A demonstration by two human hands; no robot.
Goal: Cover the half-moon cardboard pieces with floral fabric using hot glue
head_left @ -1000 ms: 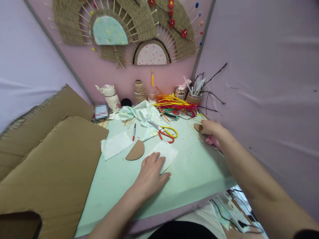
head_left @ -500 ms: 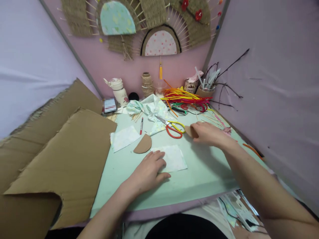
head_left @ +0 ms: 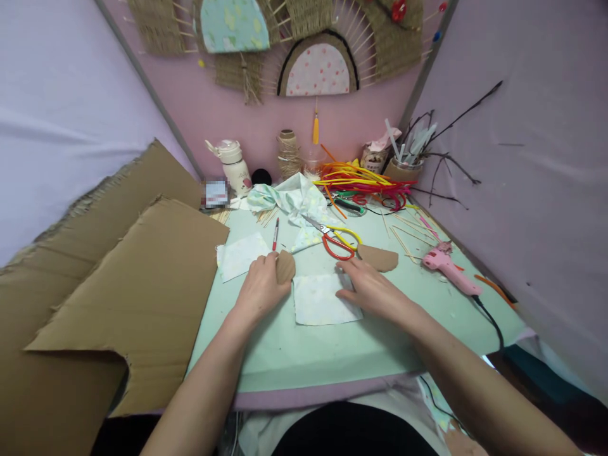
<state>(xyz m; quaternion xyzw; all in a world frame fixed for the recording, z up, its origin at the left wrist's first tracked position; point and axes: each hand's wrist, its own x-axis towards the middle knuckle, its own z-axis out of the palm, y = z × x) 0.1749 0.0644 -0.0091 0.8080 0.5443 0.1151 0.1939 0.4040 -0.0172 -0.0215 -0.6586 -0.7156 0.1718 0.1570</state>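
Head view: two half-round cardboard pieces and two cloth pieces are cut out and laid on the pale green table (head_left: 270, 364). The left cardboard piece (head_left: 285, 267) is partly covered by the left hand (head_left: 260, 288); its fingers are curled at the edge, but whether the card is gripped or merely touched cannot be told. The near cloth piece (head_left: 323, 307) is spread flat in front, its right side overhung by the right hand (head_left: 368, 288); those fingers are held spread, thumb apart, nothing gripped. The right cardboard piece (head_left: 380, 258) is left lying beyond that hand, just beside the scissors (head_left: 325, 230). The far cloth piece (head_left: 240, 256) is set to the left, near the marker (head_left: 275, 234).

Progress, as judged: cutting of these pieces seems finished; no cloth is seen fixed to either card, so any joining is taken as not yet done. The pink glue gun (head_left: 451, 268) is laid at the right, held by neither hand. More material is kept within view: large cardboard sheets (head_left: 142, 285) at the left, crumpled patterned cloth (head_left: 304, 196) at the back. Cloth-faced half-rounds (head_left: 317, 73) are displayed on the wall behind
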